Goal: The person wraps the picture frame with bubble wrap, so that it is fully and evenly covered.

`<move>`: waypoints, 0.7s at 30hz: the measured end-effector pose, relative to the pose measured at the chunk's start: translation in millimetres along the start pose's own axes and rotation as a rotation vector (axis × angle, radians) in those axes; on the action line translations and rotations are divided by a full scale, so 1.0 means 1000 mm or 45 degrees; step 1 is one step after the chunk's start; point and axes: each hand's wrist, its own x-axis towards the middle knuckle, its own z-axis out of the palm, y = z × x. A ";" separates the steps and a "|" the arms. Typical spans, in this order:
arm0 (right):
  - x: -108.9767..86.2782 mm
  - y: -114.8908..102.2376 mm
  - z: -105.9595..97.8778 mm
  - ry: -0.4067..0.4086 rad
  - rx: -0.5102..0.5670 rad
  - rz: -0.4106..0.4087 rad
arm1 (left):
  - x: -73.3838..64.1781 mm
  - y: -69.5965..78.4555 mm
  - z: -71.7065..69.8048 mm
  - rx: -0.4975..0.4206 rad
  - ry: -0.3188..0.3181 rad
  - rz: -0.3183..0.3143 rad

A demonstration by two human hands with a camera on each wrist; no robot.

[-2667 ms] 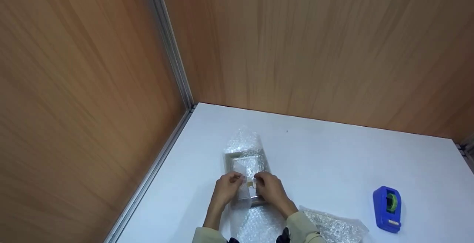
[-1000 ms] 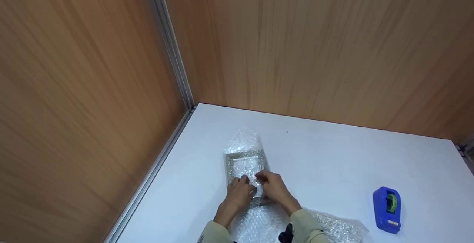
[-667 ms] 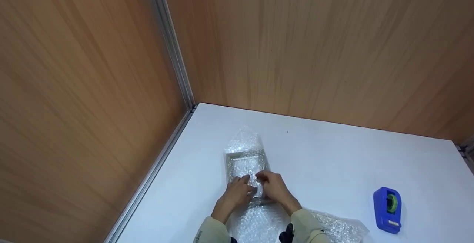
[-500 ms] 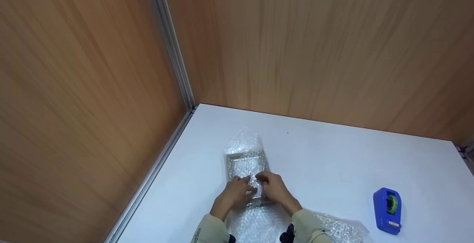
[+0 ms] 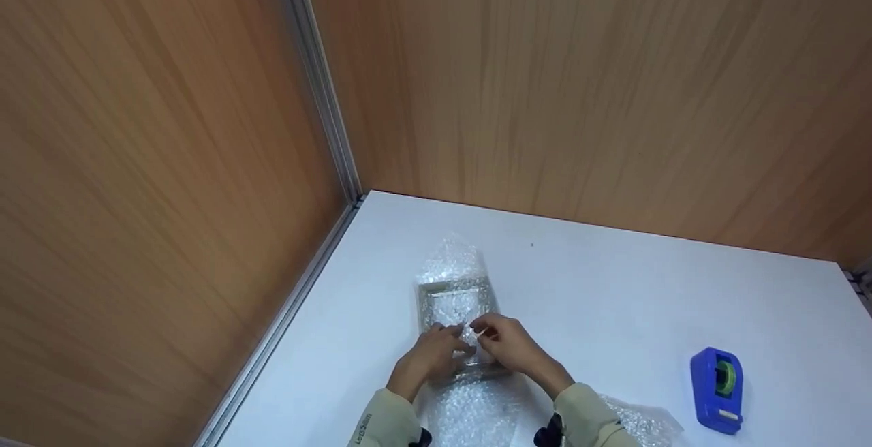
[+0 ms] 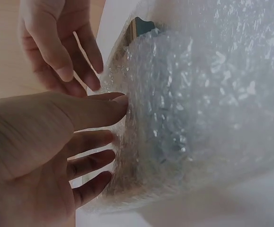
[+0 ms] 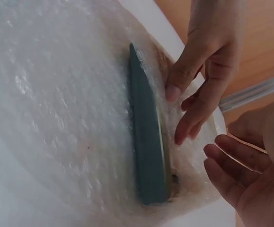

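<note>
A rectangular picture frame (image 5: 436,288) lies on the white table under bubble wrap (image 5: 451,263). My left hand (image 5: 432,355) rests on the wrapped frame, its fingers stretched out. In the left wrist view the left thumb and fingers (image 6: 96,113) touch the wrap near one edge. Close by on the right is my right hand (image 5: 511,346), loosely bent. The right wrist view has this right hand (image 7: 245,161) with relaxed fingers and nothing seen between them. A teal strip (image 7: 148,137) shows at the frame's side there. Part of the frame is hidden beneath the hands.
To the right stands a blue tape dispenser (image 5: 717,392) with a green roll. Another crumpled piece of bubble wrap (image 5: 647,425) lies beside my right sleeve. Wood-grain panels (image 5: 579,93) border the table (image 5: 613,297) at the back and left.
A clear flap raised between my hands 2.7 seconds ago now lies down over the frame. My left hand moved onto the wrap; lately the right fingers have spread slightly.
</note>
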 end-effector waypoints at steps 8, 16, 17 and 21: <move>-0.010 -0.010 -0.014 -0.140 -0.093 -0.097 | 0.000 -0.004 0.001 0.028 0.002 0.065; -0.027 -0.015 -0.022 -0.292 -0.238 -0.160 | 0.001 -0.007 0.003 0.006 -0.006 0.049; -0.030 -0.016 -0.021 -0.319 -0.266 -0.166 | 0.001 -0.007 0.003 0.007 -0.008 0.048; -0.039 -0.018 -0.016 -0.422 -0.399 -0.220 | 0.000 -0.007 0.003 0.008 -0.013 0.049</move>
